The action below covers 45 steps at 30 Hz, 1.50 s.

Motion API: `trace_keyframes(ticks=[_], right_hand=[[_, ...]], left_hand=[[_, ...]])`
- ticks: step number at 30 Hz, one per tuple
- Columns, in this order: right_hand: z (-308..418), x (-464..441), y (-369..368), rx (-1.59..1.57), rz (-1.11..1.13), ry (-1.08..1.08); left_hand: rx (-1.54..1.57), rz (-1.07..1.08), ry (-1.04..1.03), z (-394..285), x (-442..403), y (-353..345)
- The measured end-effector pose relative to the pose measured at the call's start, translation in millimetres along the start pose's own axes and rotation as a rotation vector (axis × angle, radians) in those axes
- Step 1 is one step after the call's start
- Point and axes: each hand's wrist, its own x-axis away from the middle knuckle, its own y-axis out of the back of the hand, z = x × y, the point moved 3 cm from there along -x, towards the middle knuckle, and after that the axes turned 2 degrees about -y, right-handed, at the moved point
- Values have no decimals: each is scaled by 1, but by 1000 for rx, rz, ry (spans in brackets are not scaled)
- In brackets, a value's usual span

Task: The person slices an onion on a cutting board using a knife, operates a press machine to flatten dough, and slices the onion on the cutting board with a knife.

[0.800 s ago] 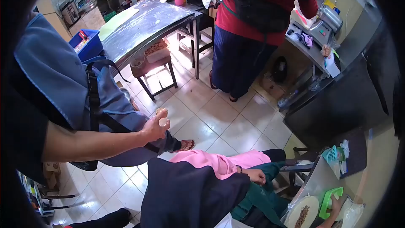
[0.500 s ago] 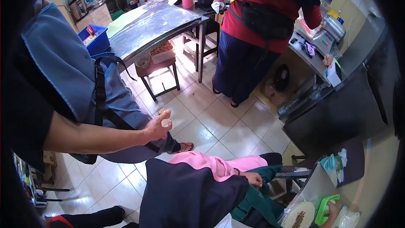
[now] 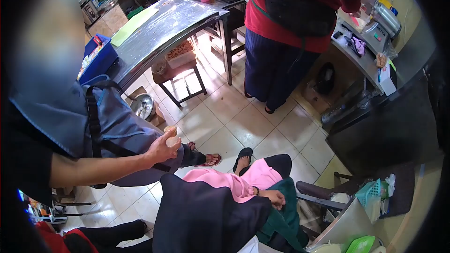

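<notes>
We are looking over a shiny tiled floor [image 3: 211, 112] that is spreading across the room. A person in a gray-blue apron [image 3: 126, 129] is standing close by on the left of our view. Farther off, a person in a red top and a long dark blue skirt [image 3: 286, 68] is standing with their back to us. A black cloth [image 3: 206, 215] is hanging over our own upper body. A long metal table [image 3: 183, 14] is standing behind the person in the apron. Our pink sleeve [image 3: 225, 180] is running along our left arm, and a green cloth [image 3: 287, 213] is lying over our lap. A near table [image 3: 347, 215] is standing beside us, low on the right. A little stool [image 3: 174, 73] is holding a white tub [image 3: 183, 58] next to the long table. A blue box [image 3: 104, 58] is sitting by the long table's close end. A bright green tray [image 3: 361, 244] is showing at the bottom edge, by the near table. Our left hand [image 3: 276, 199] is resting on the green cloth with its fingers loosely bending, and we cannot tell if they are pinching it. Our right hand is staying out of sight, so we cannot tell what it is doing. The apron person's hand [image 3: 161, 150] is holding a small pale thing [image 3: 172, 130]. On our left wrist, we are wearing a dark bracelet [image 3: 256, 190].
</notes>
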Motion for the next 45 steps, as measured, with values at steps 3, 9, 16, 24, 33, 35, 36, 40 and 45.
trace_keyframes(ticks=[3, 9, 16, 24, 33, 35, 36, 40, 45], right_hand=[[7, -2, -43, -201, 197, 5], [99, 1, -132, -561, 613, 107], [266, 63, -301, -347, 1118, 283], [409, 187, -469, 280, 1164, 1113], [461, 216, -529, 186, 1377, 1147], [469, 212, -539, 167, 1409, 1140], [471, 208, -545, 147, 1424, 1141], [487, 191, -566, 89, 1392, 1075], [511, 143, -610, 265, 1412, 1082]], left_hand=[[59, -71, 4, 14, -11, 24], [-49, -164, 1, -71, 3, 22], [387, -293, -69, -242, 95, -6], [780, -439, -269, -309, 216, 54], [901, -646, -524, -340, 308, 89], [923, -675, -560, -344, 319, 93], [936, -687, -577, -346, 322, 95], [992, -744, -651, -353, 338, 108], [1070, -825, -766, -371, 356, 129]])
